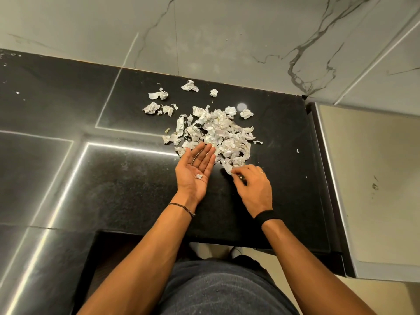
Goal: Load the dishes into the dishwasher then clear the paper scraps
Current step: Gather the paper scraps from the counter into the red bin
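clearing step: paper scraps point(216, 133) lie heaped on the black worktop point(113, 189). left grip point(194, 171) is spread, palm up, one bit point(198, 176) on it. right grip point(252, 185) pinches a scrap point(228, 169) at the heap's near edge; next it likely needs dropping into that palm.

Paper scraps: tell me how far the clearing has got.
Barely begun. One small scrap lies in the open left hand; the right hand pinches a near scrap at the pile's edge. The pile and outlying crumpled bits are left on the counter. No dishes in view.
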A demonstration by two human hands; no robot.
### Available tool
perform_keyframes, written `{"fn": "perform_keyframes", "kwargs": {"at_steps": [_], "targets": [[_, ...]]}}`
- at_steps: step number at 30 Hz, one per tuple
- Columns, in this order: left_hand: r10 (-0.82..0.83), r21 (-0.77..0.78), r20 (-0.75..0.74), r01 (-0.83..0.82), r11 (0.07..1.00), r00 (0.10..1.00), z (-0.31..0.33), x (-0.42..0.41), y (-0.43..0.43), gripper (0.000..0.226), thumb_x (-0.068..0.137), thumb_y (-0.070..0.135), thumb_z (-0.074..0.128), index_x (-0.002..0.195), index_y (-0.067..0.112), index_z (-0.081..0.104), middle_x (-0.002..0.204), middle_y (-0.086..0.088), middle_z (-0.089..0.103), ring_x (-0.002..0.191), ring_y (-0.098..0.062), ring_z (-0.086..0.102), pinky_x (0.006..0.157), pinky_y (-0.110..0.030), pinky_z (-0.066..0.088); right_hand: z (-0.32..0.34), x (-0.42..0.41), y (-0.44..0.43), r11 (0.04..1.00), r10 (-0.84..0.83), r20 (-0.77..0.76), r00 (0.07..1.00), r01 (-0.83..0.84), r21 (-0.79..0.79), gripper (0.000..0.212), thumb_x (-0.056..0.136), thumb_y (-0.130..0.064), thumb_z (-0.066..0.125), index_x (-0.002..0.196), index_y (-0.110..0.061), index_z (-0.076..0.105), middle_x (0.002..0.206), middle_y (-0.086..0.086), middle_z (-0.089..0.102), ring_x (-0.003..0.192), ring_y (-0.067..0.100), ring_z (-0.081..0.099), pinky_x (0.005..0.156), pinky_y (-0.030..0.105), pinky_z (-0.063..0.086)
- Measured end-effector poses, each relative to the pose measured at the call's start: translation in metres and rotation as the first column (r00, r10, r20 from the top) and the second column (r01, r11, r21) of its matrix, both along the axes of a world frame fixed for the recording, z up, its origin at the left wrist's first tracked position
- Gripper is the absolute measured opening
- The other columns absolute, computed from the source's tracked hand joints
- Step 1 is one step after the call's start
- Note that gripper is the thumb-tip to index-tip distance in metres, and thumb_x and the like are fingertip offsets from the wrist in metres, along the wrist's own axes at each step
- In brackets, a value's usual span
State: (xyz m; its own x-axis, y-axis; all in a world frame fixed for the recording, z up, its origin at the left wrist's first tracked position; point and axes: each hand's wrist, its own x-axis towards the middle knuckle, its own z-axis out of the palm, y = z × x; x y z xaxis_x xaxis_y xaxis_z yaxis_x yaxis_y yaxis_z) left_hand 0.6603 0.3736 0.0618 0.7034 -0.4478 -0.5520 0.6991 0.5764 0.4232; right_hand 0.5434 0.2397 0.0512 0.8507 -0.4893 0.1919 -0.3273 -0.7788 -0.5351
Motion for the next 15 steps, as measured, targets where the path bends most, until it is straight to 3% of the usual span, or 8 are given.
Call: {"fn": "perform_keyframes", "kwargs": {"at_steps": [5,10,12,15], "targets": [[-0.039,0.013,0.015,0.039,0.999,0.999,0.0,-0.001,-0.013,0.047,0.105,0.033,0.049,0.138,0.0,0.058,0.128,-0.018,0.07,0.12,-0.029,0.067,0.105,-0.04,0.052,0.031,0.004,0.011,0.947,-0.099,0.242,0.965,0.016,0.32,0.008,0.091,-0.014,0.073,0.098,-0.019,0.074,0.098,-0.01,0.068,0.086,0.01,0.062,0.077,0.018,0.05],[-0.077,-0.121,-0.069,0.069,0.99,0.995,0.001,-0.003,-0.026,0.043,0.105,0.037,0.046,0.123,0.003,0.066,0.134,-0.019,0.066,0.126,-0.033,0.063,0.11,-0.048,0.047,0.041,0.013,0.022,0.857,-0.002,0.234,0.972,-0.119,0.502,0.017,0.091,-0.016,0.075,0.107,-0.02,0.076,0.104,-0.007,0.072,0.095,0.015,0.066,0.082,0.024,0.053],[-0.046,-0.174,-0.109,0.027,0.984,0.993,0.001,-0.003,-0.026,0.041,0.105,0.033,0.049,0.116,-0.001,0.068,0.129,-0.021,0.068,0.122,-0.034,0.066,0.107,-0.045,0.05,0.035,0.011,0.017,0.868,-0.085,0.22,0.972,-0.037,0.496,0.017,0.092,-0.014,0.073,0.108,-0.02,0.076,0.105,-0.009,0.072,0.093,0.011,0.067,0.083,0.024,0.055],[-0.013,-0.208,-0.128,-0.014,0.978,0.992,-0.001,-0.002,-0.023,0.04,0.103,0.032,0.053,0.114,-0.003,0.069,0.127,-0.022,0.069,0.118,-0.034,0.068,0.105,-0.044,0.052,0.017,0.009,0.002,0.95,-0.075,0.039,0.996,0.06,0.305,0.021,0.092,-0.015,0.07,0.112,-0.021,0.074,0.104,-0.01,0.069,0.088,0.007,0.064,0.084,0.029,0.055]]}}
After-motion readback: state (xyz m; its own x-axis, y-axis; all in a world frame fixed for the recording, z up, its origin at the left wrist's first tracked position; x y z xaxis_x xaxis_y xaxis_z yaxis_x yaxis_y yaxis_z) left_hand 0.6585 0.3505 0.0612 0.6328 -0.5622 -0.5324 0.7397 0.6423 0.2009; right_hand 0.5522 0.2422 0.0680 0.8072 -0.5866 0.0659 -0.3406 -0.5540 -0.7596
